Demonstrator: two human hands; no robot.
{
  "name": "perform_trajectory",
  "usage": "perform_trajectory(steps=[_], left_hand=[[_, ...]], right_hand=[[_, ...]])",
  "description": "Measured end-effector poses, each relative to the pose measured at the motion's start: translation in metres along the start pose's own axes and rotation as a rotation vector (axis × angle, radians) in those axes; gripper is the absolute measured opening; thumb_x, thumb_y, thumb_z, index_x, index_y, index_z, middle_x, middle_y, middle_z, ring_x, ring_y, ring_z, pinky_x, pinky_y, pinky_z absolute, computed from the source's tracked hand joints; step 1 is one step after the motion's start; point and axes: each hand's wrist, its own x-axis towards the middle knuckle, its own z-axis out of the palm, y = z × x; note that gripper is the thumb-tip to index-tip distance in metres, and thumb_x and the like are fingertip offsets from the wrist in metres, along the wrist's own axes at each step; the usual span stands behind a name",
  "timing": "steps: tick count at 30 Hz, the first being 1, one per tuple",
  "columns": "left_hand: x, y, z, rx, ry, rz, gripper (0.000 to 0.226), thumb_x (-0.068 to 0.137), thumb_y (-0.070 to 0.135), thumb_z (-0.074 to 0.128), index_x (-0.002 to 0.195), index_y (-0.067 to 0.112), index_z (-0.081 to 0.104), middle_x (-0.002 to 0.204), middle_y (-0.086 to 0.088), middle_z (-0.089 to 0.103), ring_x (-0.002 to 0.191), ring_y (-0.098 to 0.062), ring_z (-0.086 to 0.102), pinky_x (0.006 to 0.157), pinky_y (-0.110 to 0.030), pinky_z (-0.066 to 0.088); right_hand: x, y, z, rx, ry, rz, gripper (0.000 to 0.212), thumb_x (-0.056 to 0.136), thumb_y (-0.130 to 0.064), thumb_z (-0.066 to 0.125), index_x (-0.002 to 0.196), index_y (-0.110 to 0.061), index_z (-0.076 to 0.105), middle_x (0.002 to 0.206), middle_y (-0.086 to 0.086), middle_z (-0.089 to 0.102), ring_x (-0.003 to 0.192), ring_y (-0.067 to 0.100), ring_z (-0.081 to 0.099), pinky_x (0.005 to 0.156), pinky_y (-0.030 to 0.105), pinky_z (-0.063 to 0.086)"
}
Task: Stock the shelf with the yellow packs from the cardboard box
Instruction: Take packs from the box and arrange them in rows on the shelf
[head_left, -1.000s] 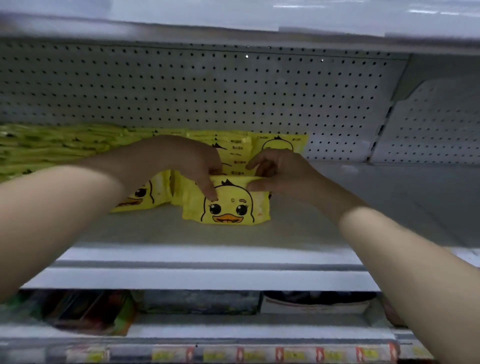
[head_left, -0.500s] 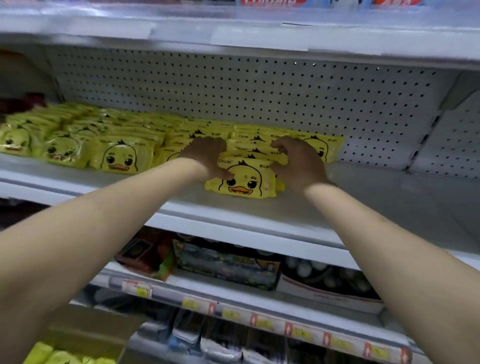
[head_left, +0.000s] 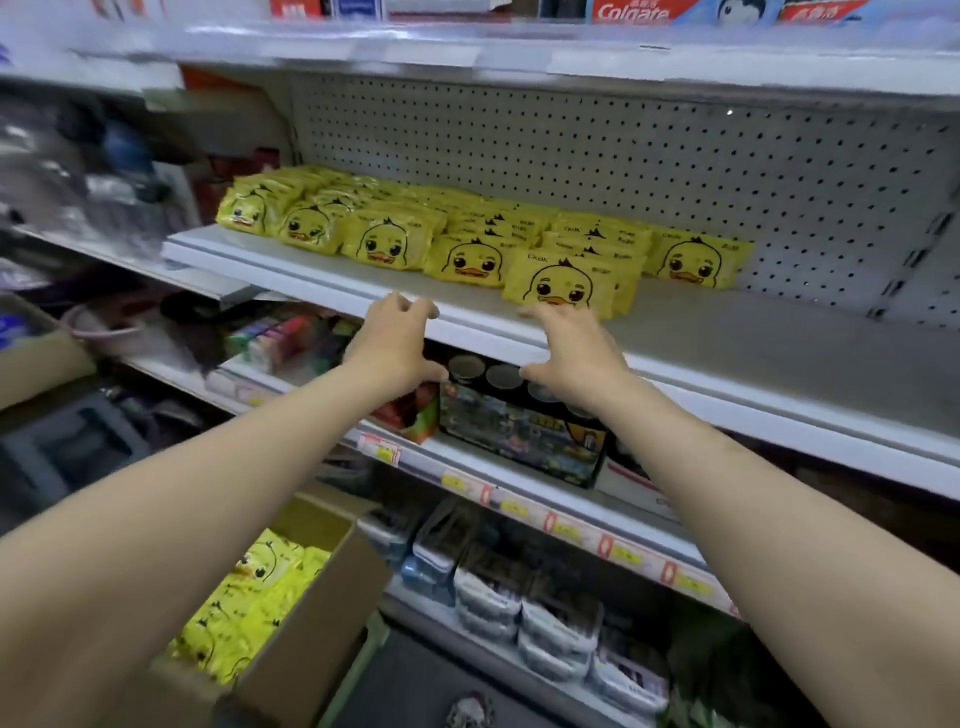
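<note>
Yellow duck-face packs stand in rows along the white shelf (head_left: 737, 343), the nearest pack (head_left: 563, 283) at the front of its row. My left hand (head_left: 397, 340) and my right hand (head_left: 571, 345) hang in the air just in front of the shelf edge, fingers loosely spread, both holding nothing. The right hand's fingertips are just below the nearest pack. At the lower left the cardboard box (head_left: 322, 613) stands open with more yellow packs (head_left: 249, 603) inside, partly behind my left forearm.
The shelf's right half is bare in front of a pegboard back wall (head_left: 623, 156). Below are shelves with boxed goods (head_left: 524, 431) and grey packets (head_left: 519, 603), price tags along the edges. Toothpaste boxes (head_left: 631, 10) sit on the top shelf. Blurred goods fill the left.
Both hands let go of the front pack and drew back from the shelf toward me. The view pulled back and tilted down, so the box now shows.
</note>
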Motion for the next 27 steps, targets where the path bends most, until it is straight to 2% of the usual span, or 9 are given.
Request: perform_trajectory(steps=[6, 13, 16, 22, 25, 27], left_hand=[[-0.067, -0.078, -0.009, 0.113, 0.006, -0.121, 0.076, 0.069, 0.036, 0.084, 0.135, 0.024, 0.046, 0.134, -0.013, 0.041, 0.124, -0.034, 0.039, 0.097, -0.051, 0.045], [-0.107, -0.169, -0.020, 0.090, -0.017, -0.257, 0.073, 0.070, 0.027, 0.083, 0.134, 0.021, 0.048, 0.133, -0.012, 0.041, 0.122, -0.035, 0.045, 0.096, -0.050, 0.046], [-0.110, -0.215, -0.018, 0.111, -0.031, -0.307, 0.070, 0.075, 0.023, 0.078, 0.137, 0.023, 0.045, 0.133, -0.010, 0.039, 0.125, -0.034, 0.038, 0.098, -0.048, 0.044], [-0.093, -0.335, 0.009, 0.169, -0.166, -0.368, 0.074, 0.075, 0.032, 0.081, 0.139, 0.026, 0.043, 0.138, -0.009, 0.041, 0.127, -0.032, 0.037, 0.098, -0.048, 0.044], [-0.081, -0.402, 0.032, 0.160, -0.300, -0.375, 0.080, 0.074, 0.035, 0.081, 0.142, 0.026, 0.040, 0.147, -0.011, 0.035, 0.135, -0.035, 0.032, 0.103, -0.050, 0.042], [-0.076, -0.443, 0.053, 0.149, -0.407, -0.371, 0.081, 0.073, 0.040, 0.081, 0.141, 0.027, 0.041, 0.145, -0.012, 0.038, 0.133, -0.034, 0.035, 0.101, -0.051, 0.044]], right_hand=[[-0.012, -0.073, 0.040, 0.037, -0.098, -0.181, 0.068, 0.083, -0.033, 0.075, 0.143, -0.034, 0.043, 0.142, 0.002, 0.047, 0.134, 0.026, 0.035, 0.099, 0.046, 0.045], [0.009, -0.171, 0.097, -0.002, -0.186, -0.337, 0.066, 0.082, -0.035, 0.073, 0.141, -0.034, 0.044, 0.144, 0.000, 0.045, 0.134, 0.026, 0.035, 0.095, 0.044, 0.047], [0.027, -0.214, 0.133, 0.002, -0.249, -0.389, 0.066, 0.082, -0.034, 0.073, 0.141, -0.032, 0.045, 0.144, 0.002, 0.046, 0.134, 0.026, 0.035, 0.098, 0.047, 0.047], [0.078, -0.294, 0.229, 0.021, -0.376, -0.405, 0.063, 0.080, -0.030, 0.076, 0.137, -0.030, 0.049, 0.140, 0.003, 0.050, 0.130, 0.027, 0.040, 0.096, 0.046, 0.047], [0.098, -0.326, 0.287, 0.006, -0.500, -0.356, 0.063, 0.081, -0.032, 0.077, 0.138, -0.027, 0.050, 0.139, 0.004, 0.050, 0.129, 0.028, 0.041, 0.099, 0.044, 0.046], [0.105, -0.342, 0.325, -0.007, -0.595, -0.304, 0.065, 0.080, -0.036, 0.077, 0.139, -0.026, 0.050, 0.138, 0.005, 0.051, 0.129, 0.028, 0.042, 0.101, 0.045, 0.045]])
